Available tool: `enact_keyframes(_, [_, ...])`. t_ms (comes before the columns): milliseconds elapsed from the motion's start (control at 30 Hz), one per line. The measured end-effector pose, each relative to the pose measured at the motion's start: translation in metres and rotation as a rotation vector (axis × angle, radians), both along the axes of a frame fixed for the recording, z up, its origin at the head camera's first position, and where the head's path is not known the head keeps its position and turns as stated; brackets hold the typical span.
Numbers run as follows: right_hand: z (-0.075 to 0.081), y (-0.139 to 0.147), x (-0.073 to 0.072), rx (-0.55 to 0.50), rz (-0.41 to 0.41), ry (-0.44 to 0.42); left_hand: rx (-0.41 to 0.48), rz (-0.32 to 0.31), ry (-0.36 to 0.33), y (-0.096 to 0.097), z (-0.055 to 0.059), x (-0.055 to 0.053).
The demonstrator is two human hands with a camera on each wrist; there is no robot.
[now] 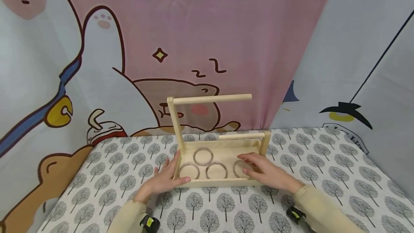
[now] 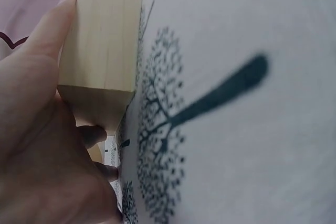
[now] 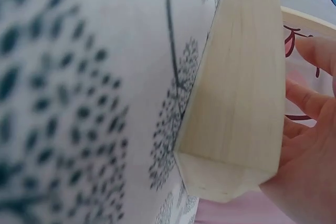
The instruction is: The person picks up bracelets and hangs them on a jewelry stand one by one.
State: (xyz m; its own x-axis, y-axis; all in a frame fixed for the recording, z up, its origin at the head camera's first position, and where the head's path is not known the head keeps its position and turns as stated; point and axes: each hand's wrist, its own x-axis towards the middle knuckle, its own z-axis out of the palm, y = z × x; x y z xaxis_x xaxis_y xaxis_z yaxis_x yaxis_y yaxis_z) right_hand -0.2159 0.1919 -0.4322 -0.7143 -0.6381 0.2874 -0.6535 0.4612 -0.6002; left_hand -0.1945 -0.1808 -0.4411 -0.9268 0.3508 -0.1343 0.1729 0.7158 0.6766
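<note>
A pale wooden display stand (image 1: 216, 183) with a shallow tray base sits in front of me. A tall post at its left carries a long dowel (image 1: 211, 99), and a shorter post at its right carries another dowel (image 1: 240, 136). Several clear bangle-like rings (image 1: 203, 156) lie flat in the tray. My left hand (image 1: 165, 179) holds the tray's left front corner, thumb over the front rim and fingers along the side. Reaching over the right front rim, my right hand (image 1: 266, 170) has loosely bent fingers above the rightmost ring (image 1: 237, 171), partly hiding it.
Under the stand spreads a white cloth (image 1: 129, 164) printed with grey trees. Behind it hangs a cartoon curtain (image 1: 252, 46), close to the stand's back. A dark wrist strap (image 1: 150, 223) shows at the left sleeve and another (image 1: 295, 214) at the right.
</note>
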Motion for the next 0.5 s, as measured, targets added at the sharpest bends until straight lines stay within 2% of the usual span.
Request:
enact_keyframes(233, [-0.0034,-0.0068,-0.0077,-0.011,0.005,0.056,0.0,0.0,0.009,0.0009,0.0,0.0001])
enact_keyframes(500, [-0.0027,-0.011,-0.0086,0.096,-0.051,0.01,0.004,0.004,0.012,0.0001,-0.0029,-0.0011])
